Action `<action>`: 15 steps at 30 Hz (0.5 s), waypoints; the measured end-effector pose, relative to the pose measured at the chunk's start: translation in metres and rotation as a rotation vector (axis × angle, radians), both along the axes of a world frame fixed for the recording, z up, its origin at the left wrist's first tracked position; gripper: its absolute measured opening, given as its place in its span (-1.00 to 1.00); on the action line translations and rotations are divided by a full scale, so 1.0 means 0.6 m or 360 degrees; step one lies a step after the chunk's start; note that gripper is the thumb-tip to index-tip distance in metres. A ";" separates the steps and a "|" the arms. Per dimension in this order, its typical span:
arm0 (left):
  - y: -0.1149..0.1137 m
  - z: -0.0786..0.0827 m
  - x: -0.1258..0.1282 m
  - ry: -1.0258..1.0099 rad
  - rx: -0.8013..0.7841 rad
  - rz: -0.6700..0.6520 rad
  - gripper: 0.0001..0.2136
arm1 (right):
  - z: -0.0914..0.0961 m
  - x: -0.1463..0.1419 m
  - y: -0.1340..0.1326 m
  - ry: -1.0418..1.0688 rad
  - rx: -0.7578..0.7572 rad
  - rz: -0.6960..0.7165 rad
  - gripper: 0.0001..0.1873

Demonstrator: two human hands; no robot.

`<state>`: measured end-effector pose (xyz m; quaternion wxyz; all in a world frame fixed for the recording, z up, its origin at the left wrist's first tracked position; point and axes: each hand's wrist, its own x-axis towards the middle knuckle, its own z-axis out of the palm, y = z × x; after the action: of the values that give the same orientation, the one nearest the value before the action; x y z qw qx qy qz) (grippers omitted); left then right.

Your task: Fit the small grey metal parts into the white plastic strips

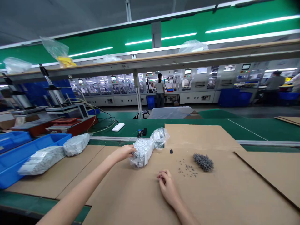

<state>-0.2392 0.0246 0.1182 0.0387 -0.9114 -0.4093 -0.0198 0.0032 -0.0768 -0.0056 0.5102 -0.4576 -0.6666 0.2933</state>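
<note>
- The left hand (122, 152) is on the job, fingers curled around the near end of a silvery bundle (142, 153) wrapped in clear plastic, and it looks like a firm grasp.
- That bundle lies on a cardboard sheet (211, 200), with the hand at its left end and a looser clear bag (159, 137) bulging out past its far end.
- Over to the right, the right hand (167, 187) rests low on the cardboard with its fingers curled in and pinched together; whether there's a tiny part in that pinch, I can't tell.
- Just beyond those fingertips, small dark parts (187, 168) lie scattered, well short of touching the hand's palm side.
- Next to them sits a dense heap of the same dark parts (203, 162), out of reach of neither hand yet touched by neither.
- A small black square (171, 151) lies alone on the cardboard, between the bundle and the scattered parts.
- On the left, two more silvery bundles (42, 160) lie at a blue plastic bin (14, 159), one across its edge.
- Beyond the cardboard, a white box (118, 127) and a black tool (142, 132) sit on a green bench (257, 132).
- Far back, a co-worker (160, 87) stands at a row of machines (199, 84).
</note>
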 end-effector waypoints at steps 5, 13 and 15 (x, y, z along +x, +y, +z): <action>0.011 0.023 -0.011 -0.0180 -0.0023 0.0064 -0.88 | 0.000 0.001 0.000 0.0036 0.0012 -0.0013 -0.80; -0.035 0.108 0.029 -0.0476 0.0203 0.0188 -0.87 | 0.019 -0.002 -0.008 0.0066 0.0217 -0.0183 -0.54; -0.075 0.090 0.078 -0.0354 0.0084 0.0055 -0.88 | 0.025 -0.003 -0.013 0.0042 0.0302 -0.0181 -0.31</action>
<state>-0.1927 -0.0202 0.1721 0.0174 -0.8950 -0.4260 -0.1309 0.0012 -0.0847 0.0092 0.5756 -0.4404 -0.6576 0.2054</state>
